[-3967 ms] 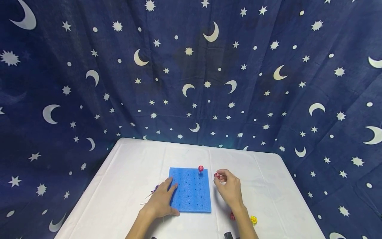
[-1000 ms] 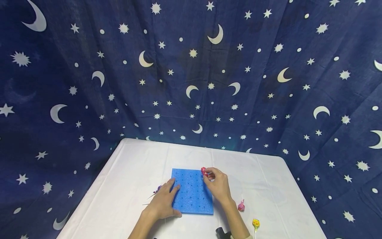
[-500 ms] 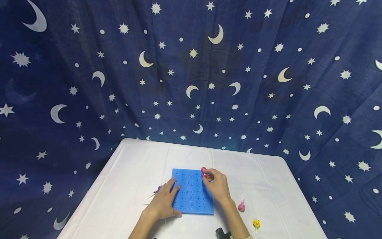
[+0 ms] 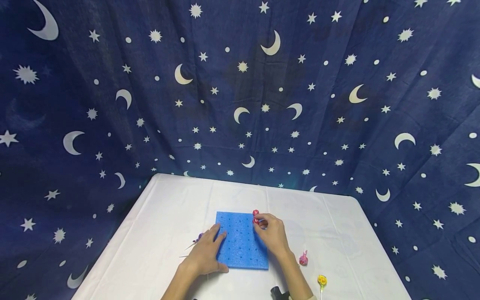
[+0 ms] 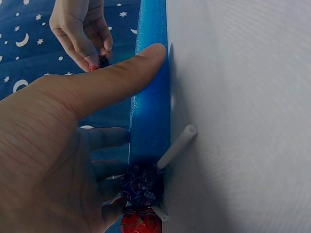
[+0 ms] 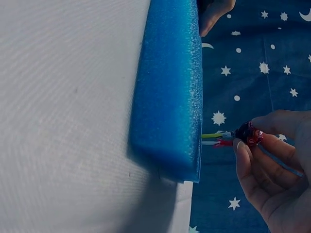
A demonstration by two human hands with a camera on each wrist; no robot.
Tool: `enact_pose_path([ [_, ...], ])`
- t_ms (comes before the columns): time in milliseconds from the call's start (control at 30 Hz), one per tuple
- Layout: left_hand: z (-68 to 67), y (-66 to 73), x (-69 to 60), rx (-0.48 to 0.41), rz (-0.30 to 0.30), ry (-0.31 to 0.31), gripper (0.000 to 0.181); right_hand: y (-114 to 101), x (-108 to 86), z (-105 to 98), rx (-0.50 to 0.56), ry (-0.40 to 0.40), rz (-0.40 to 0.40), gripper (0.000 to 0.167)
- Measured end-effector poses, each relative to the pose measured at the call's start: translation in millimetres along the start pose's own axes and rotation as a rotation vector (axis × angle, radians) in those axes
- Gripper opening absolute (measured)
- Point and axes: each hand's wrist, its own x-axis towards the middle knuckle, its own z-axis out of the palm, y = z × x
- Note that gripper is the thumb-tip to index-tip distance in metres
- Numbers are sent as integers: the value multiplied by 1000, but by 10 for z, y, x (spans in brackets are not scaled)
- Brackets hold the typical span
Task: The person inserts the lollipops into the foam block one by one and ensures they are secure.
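A blue foam board [image 4: 241,243] dotted with small holes lies on the table. My left hand [image 4: 205,252] rests spread on its left side, the thumb by the near edge. At the far right corner, my right hand [image 4: 274,235] pinches a red lollipop [image 4: 256,221] between thumb and fingertips. Just behind it another red lollipop [image 4: 256,212] stands in the board. The right wrist view shows two sticks, a yellow one [image 6: 216,136] and a whitish one [image 6: 210,143], meeting the foam. Beside my left hand lie a purple lollipop [image 5: 141,185] and a red-wrapped one [image 5: 141,222].
To the right of the board, a pink lollipop [image 4: 303,260] and a yellow lollipop [image 4: 321,280] lie on the white-covered table [image 4: 337,233]. A dark blue curtain [image 4: 240,104] with moons and stars hangs behind the table.
Over the four seconds my right hand has come left from beside the board to its far right corner, with the red lollipop. In the last second it shifts only slightly. My left hand stays put.
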Motion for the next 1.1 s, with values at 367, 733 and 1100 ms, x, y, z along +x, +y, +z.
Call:
enact_pose_path([
  [367, -15, 29, -7, -5, -13, -7, 112, 15, 19, -5, -15, 14, -48, 23],
  [733, 0, 28, -11, -9, -19, -16, 110, -1, 7, -12, -18, 17, -49, 28],
  [1100, 9, 14, -4, -13, -12, -8, 110, -6, 6, -46, -48, 30, -57, 33],
])
